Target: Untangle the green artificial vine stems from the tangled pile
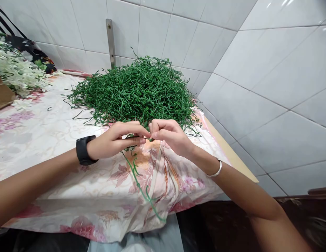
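Observation:
In front of the green heap, my left hand (118, 138) is closed in a pinch on a green artificial stem (138, 183). The stem's branched lower part hangs down over the cloth, its tip near the table's front edge. My right hand (170, 134) is closed too, its thumb and forefinger pinching a small green piece (151, 139) right beside the left fingertips. Whether that piece belongs to the same stem I cannot tell. Just beyond both hands lies a large tangled pile of green plastic stems (141, 91).
A floral cloth (57, 175) covers the table and is bunched at the front. White artificial flowers (18, 66) and a cardboard piece (2, 92) lie at the left. Tiled walls (270, 87) close off the back and right. A metal strip (110, 42) stands behind the pile.

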`<state>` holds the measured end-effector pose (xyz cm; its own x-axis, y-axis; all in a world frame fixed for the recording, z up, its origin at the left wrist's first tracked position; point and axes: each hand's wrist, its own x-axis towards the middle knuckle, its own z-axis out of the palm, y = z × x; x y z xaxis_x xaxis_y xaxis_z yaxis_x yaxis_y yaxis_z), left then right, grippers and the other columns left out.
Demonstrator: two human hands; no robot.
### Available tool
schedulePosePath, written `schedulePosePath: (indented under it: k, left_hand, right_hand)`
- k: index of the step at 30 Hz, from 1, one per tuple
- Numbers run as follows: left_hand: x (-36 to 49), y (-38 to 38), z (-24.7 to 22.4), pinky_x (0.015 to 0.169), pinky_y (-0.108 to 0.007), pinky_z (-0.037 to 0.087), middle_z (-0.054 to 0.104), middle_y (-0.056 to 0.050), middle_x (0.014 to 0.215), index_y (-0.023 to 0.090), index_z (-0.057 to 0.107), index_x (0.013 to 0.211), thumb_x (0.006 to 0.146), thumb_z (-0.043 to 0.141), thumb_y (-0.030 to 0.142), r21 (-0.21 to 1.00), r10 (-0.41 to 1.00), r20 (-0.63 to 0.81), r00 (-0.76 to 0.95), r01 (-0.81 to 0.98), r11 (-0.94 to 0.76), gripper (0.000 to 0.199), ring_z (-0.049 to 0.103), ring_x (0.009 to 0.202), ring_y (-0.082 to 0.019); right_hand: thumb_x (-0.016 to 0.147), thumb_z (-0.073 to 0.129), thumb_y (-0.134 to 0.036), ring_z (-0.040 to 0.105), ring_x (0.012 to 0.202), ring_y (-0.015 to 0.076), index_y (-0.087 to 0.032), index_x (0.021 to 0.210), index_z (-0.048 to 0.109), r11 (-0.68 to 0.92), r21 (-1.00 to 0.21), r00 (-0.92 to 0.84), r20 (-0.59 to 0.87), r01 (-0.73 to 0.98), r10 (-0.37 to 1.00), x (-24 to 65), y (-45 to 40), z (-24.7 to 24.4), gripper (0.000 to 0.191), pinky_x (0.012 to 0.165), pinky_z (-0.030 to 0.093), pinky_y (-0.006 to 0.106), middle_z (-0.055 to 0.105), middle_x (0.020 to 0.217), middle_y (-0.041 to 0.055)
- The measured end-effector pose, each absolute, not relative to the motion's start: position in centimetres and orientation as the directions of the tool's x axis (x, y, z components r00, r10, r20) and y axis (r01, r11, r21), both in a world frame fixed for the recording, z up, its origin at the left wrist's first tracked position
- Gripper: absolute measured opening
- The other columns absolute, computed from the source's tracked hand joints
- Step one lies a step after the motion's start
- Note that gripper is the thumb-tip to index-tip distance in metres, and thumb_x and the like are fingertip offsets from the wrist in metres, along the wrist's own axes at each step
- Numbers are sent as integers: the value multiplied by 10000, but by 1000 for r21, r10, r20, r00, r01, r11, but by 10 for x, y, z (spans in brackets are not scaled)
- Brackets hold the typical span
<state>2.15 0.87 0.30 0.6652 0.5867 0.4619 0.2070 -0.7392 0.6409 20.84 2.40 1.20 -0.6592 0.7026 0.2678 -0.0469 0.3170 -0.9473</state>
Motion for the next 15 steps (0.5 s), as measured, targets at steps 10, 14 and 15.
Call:
schedulePosePath:
  k: [10,14,15]
  left_hand:
    - [30,-4,8,770,-233,412,618,-63,917,148,580,895,804,469,102,645,509,427,748,143,-751,151,557,869,-148]
    - [31,-6,8,682,-181,402,613,-42,827,137,567,822,809,475,115,631,493,446,747,128,-765,95,548,736,-98]
    - [31,-6,8,663,-170,397,608,-32,798,136,562,806,808,480,116,634,493,452,743,121,-764,84,539,707,-87]
  right_hand:
    - [540,426,-100,244,466,56,-166,447,260,-45,-985,-748,96,-167,657,204,20,7,201,453,188,224,243,465,-50]
    - [592,436,-67,241,438,42,-152,421,331,119,-989,-779,143,-88,610,205,20,10,218,430,180,212,277,448,-57]
    - [608,450,-65,256,436,40,-146,426,368,152,-986,-785,143,-63,603,205,19,12,216,428,187,207,304,454,-57]
